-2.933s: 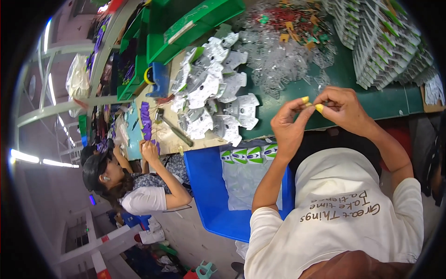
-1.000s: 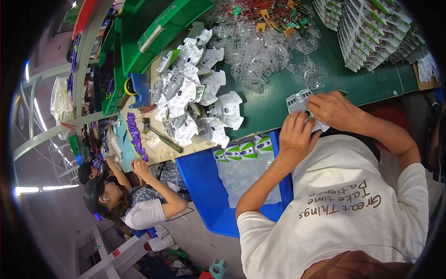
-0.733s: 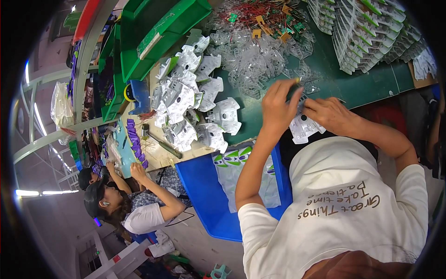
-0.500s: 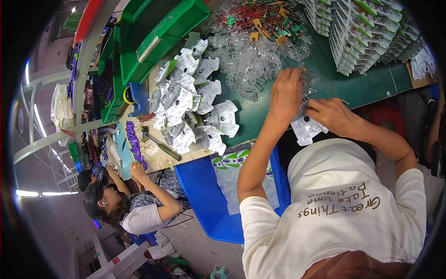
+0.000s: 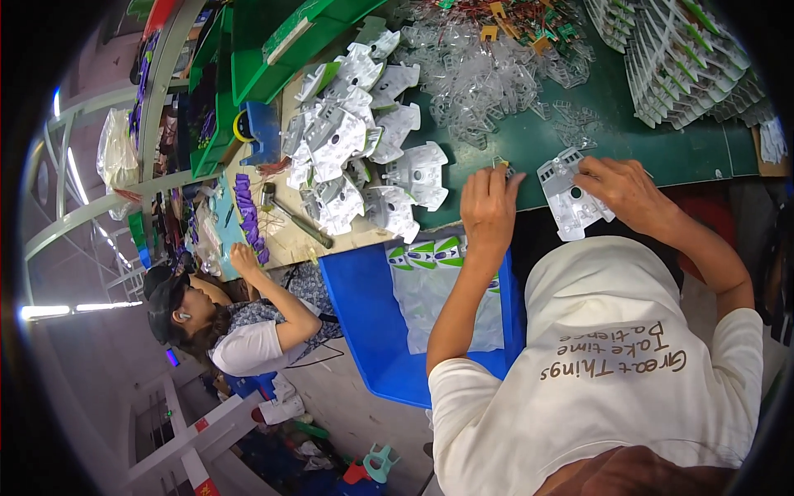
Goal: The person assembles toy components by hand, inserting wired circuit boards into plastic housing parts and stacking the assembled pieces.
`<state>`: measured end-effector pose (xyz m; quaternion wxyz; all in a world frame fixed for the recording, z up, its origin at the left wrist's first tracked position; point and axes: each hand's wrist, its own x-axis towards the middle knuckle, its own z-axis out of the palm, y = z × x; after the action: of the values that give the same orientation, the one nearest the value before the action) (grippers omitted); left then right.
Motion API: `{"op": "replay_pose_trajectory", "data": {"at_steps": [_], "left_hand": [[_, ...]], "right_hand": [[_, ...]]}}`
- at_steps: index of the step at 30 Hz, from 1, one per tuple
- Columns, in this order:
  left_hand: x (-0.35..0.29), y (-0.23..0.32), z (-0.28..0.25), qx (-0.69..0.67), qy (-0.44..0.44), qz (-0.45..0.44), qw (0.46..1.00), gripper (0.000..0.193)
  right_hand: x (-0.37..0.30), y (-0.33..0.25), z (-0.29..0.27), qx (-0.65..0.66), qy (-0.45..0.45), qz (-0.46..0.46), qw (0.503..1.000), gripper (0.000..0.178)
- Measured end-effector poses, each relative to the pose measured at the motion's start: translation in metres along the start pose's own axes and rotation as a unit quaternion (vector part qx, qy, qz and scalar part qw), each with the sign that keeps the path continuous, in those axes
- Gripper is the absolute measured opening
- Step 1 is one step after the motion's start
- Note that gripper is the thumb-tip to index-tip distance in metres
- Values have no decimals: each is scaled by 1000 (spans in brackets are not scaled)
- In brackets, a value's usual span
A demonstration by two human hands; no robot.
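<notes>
My right hand (image 5: 622, 192) grips a white plastic shell part (image 5: 569, 217) by its right side. The part is tilted, with slots along its upper end and a round hole in the middle, over the near table edge. To its left, my left hand (image 5: 488, 213) is at the table edge, back of the hand up, fingers bent together. A tiny yellowish piece (image 5: 501, 164) shows at its fingertips; its kind is too small to make out. Beyond the hands lie a few loose clear plastic pieces (image 5: 575, 124) and a large heap of clear plastic pieces (image 5: 475, 91).
White shell parts (image 5: 339, 140) are piled left on the table (image 5: 529, 153). Stacked shells (image 5: 686, 62) stand far right. Red wires with small boards (image 5: 546, 21) top the clear heap. A blue bin (image 5: 356, 318) sits below the edge. Green trays (image 5: 289, 50), a hammer (image 5: 294, 217) and a co-worker (image 5: 240, 322) are left.
My left hand has come away from the shell part, moving left and nearer. My right hand still holds the part, now more exposed. The whole view has shifted slightly.
</notes>
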<state>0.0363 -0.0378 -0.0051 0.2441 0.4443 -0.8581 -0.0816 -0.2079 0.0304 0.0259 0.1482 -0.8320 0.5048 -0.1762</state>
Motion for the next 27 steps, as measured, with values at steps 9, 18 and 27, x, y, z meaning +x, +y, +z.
{"op": "replay_pose_trajectory", "data": {"at_steps": [9,18,27], "left_hand": [[-12,20,-11,-193,-8,27,981,32],[6,42,8,-128,-50,178,975,33],[7,39,14,-118,-32,179,976,27]], "right_hand": [[5,1,-6,-14,17,-23,999,28],[-3,12,8,-31,55,-61,996,27],[0,10,2,44,75,46,995,15]]}}
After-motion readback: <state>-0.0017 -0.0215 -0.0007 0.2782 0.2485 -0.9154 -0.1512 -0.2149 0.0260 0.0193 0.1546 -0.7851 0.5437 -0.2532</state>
